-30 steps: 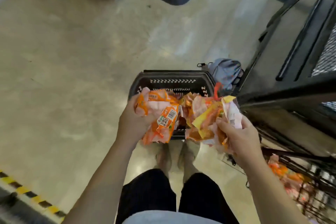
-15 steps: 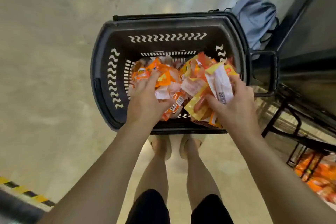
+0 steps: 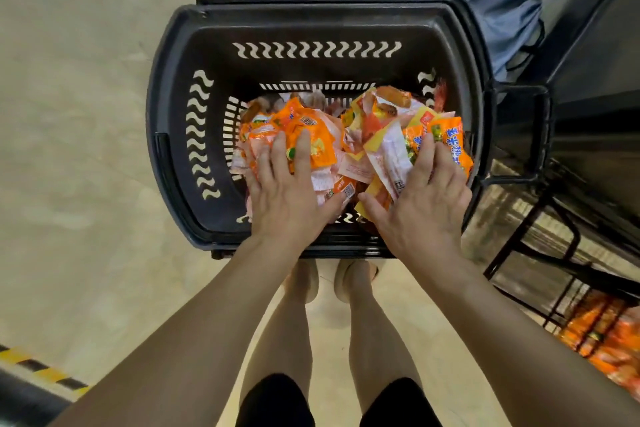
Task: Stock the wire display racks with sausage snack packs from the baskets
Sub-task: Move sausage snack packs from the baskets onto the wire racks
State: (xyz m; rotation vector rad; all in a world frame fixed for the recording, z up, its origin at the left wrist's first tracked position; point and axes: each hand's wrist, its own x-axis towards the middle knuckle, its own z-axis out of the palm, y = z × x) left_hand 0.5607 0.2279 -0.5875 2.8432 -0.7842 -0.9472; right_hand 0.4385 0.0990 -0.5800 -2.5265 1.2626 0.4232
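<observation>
Resting atop sausage packs [image 3: 381, 121] in basket [image 3: 311, 12]: left hand [image 3: 287, 194], right hand [image 3: 422, 204], fingers spread.

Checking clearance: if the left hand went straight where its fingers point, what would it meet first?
The left hand would push into the orange snack packs heaped ahead; beyond them, probably the far basket wall.
</observation>
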